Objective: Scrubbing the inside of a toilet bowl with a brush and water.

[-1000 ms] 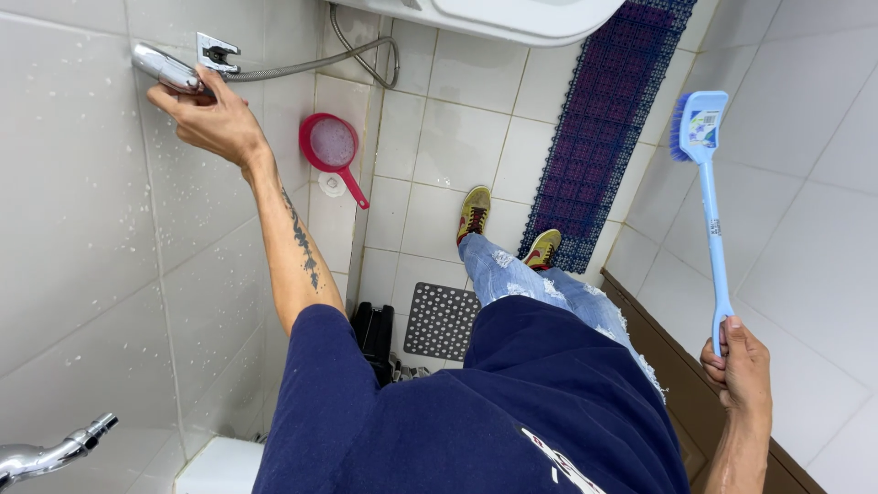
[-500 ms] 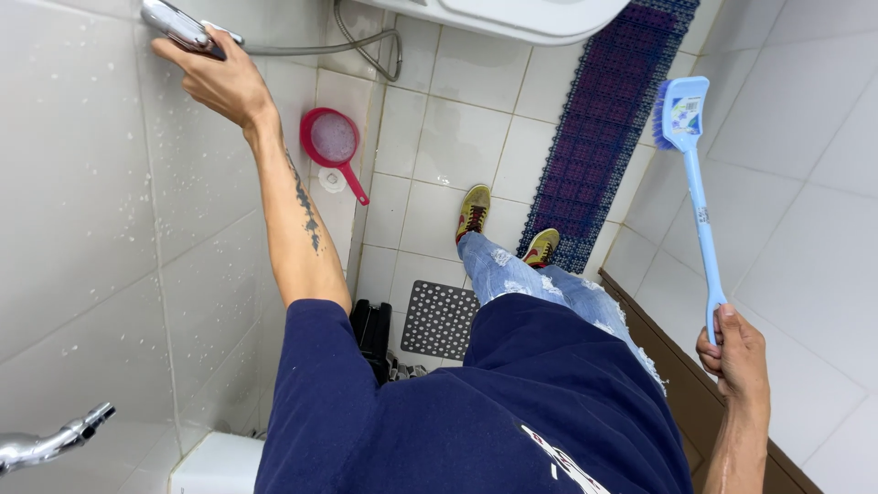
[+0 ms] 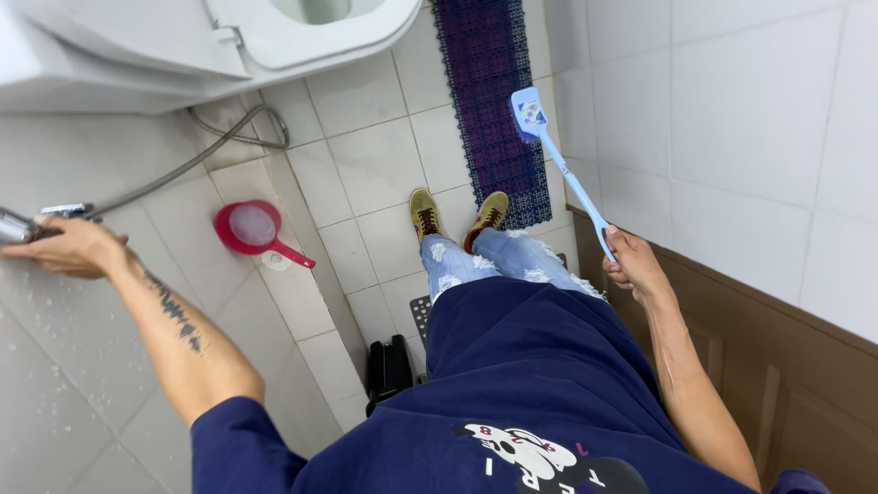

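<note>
Head view shows the left hand [image 3: 69, 247] closed around a chrome spray nozzle [image 3: 16, 226] against the tiled wall [image 3: 55, 384], its hose [image 3: 183, 165] trailing toward the toilet [image 3: 183, 46]. Right hand [image 3: 631, 265] grips a blue long-handled brush [image 3: 558, 155], its head raised over the purple mat [image 3: 489, 101].

The spray head [image 3: 16, 226] at nine o'clock is shiny chrome metal, its hose [image 3: 183, 165] a ribbed metallic coil. The wall tiles [image 3: 55, 366] look glossy and water-beaded. The brush [image 3: 560, 165] at one o'clock is smooth pale-blue plastic. The red scoop [image 3: 254, 230] is glossy plastic, the mat [image 3: 489, 101] an openwork purple plastic, the toilet [image 3: 183, 46] gleaming white.
</note>
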